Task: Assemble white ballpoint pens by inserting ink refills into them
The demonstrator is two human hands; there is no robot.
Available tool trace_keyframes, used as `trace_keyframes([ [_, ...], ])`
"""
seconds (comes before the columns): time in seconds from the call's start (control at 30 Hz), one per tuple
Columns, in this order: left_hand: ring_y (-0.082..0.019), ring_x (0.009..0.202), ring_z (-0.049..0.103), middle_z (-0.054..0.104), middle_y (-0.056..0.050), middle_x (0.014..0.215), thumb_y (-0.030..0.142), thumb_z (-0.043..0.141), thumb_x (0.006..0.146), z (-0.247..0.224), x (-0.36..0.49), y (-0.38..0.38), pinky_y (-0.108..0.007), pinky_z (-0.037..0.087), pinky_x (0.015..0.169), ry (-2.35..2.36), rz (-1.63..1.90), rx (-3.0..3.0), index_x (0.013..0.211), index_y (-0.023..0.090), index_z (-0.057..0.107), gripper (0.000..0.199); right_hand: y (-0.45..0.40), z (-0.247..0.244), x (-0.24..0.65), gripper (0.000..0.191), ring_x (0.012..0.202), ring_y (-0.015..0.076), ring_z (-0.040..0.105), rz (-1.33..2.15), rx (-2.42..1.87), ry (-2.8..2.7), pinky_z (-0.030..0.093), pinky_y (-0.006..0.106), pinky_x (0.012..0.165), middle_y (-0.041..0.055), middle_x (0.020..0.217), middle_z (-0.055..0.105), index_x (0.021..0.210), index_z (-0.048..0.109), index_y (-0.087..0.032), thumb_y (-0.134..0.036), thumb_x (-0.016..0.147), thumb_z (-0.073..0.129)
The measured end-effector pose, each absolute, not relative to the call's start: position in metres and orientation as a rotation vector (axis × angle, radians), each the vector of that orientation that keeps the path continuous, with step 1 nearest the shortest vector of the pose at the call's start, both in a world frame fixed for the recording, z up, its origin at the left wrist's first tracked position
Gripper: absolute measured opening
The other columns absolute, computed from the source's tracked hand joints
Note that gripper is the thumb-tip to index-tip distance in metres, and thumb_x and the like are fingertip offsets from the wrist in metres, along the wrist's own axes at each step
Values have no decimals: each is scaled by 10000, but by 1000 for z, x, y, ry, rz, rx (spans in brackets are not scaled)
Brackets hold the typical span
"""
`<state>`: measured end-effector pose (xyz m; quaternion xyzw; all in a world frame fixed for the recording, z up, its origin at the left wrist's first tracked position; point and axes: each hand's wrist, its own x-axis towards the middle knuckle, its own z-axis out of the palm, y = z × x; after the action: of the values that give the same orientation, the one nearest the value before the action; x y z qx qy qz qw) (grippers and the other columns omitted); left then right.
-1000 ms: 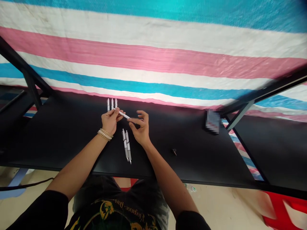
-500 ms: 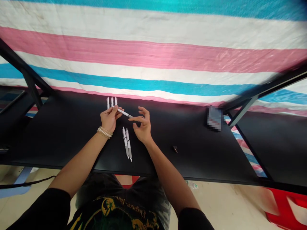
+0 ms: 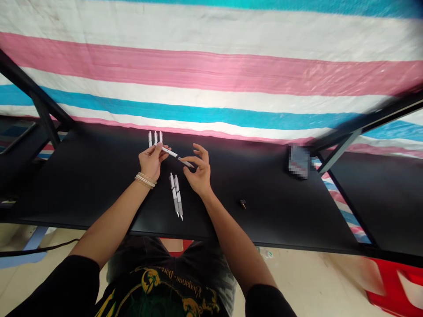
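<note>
Closer to the right hand (image 3: pixel 198 169) now, the white pen (image 3: pixel 173 153) sits pinched in the left hand (image 3: pixel 151 160). It looks light, stiff and a bit slick, so hold its middle. The right hand is spread open; I can't tell if it touches the tip. Fingers hide one pen end. Three pens (image 3: pixel 155 137) and two pens (image 3: pixel 176 196) lie on the black table (image 3: pixel 82 189).

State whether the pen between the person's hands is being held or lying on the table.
Held: the white pen is pinched in the left hand, not lying on the black table, with its tip end beside the right hand.
</note>
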<state>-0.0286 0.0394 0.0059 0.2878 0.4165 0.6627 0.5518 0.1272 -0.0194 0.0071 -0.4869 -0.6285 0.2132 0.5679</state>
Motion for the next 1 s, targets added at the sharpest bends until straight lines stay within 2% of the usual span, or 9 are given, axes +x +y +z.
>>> trace_keyframes([
  [0.07, -178, 775, 740, 742, -85, 836, 379, 812, 737, 6, -28, 39, -270, 588, 712, 995, 1557, 691, 804, 122, 723, 280, -18, 5, 127, 362, 1217, 252, 557, 555, -1168, -1454, 534, 401, 945, 94, 1416, 505, 1142, 681, -249, -237, 780, 687],
  [0.13, -182, 773, 742, 742, -89, 833, 383, 813, 736, 5, -27, 38, -275, 588, 711, 1004, 1544, 703, 806, 120, 722, 286, -17, 0, 124, 493, 1047, 205, 622, 635, -1217, -1419, 573, 360, 845, 101, 1333, 563, 1295, 585, -253, -285, 812, 677],
  [0.2, -185, 770, 742, 743, -92, 830, 387, 816, 731, 5, -26, 38, -283, 591, 716, 1007, 1534, 709, 806, 118, 722, 294, -16, -4, 120, 478, 865, 160, 629, 658, -1255, -1419, 575, 325, 773, 83, 1197, 631, 1326, 556, -243, -328, 863, 636],
  [0.27, -186, 770, 741, 743, -93, 828, 391, 819, 725, 5, -26, 37, -290, 594, 722, 1008, 1528, 711, 804, 118, 720, 301, -17, -6, 118, 376, 780, 146, 609, 614, -1283, -1499, 553, 312, 754, 58, 1070, 670, 1282, 600, -235, -337, 921, 576],
  [0.4, -195, 768, 742, 741, -96, 823, 410, 818, 724, 5, -25, 37, -306, 599, 725, 1008, 1530, 730, 801, 115, 720, 320, -19, -5, 119, 293, 795, 173, 598, 417, -1365, -1694, 491, 314, 760, 52, 943, 685, 1177, 691, -235, -305, 995, 472],
  [0.53, -192, 778, 742, 740, -91, 826, 397, 819, 728, 4, -28, 40, -301, 601, 730, 1005, 1572, 692, 800, 116, 708, 311, -19, -2, 125, 282, 772, 190, 567, 279, -1448, -1668, 445, 327, 750, 47, 852, 678, 1105, 735, -241, -303, 997, 482],
  [0.77, -136, 795, 727, 737, -67, 823, 321, 765, 802, 3, -44, 54, -233, 587, 750, 987, 1682, 515, 743, 129, 665, 224, -14, 1, 133, 263, 734, 186, 542, 294, -1400, -1461, 441, 351, 776, 38, 877, 706, 1078, 738, -250, -338, 990, 506],
  [1.0, -171, 838, 738, 737, -76, 838, 345, 798, 764, 3, -33, 44, -260, 590, 759, 996, 1606, 602, 763, 126, 683, 248, -18, -1, 125, 266, 780, 199, 543, 274, -1384, -1572, 455, 360, 799, 44, 875, 692, 1085, 734, -249, -311, 999, 490],
])
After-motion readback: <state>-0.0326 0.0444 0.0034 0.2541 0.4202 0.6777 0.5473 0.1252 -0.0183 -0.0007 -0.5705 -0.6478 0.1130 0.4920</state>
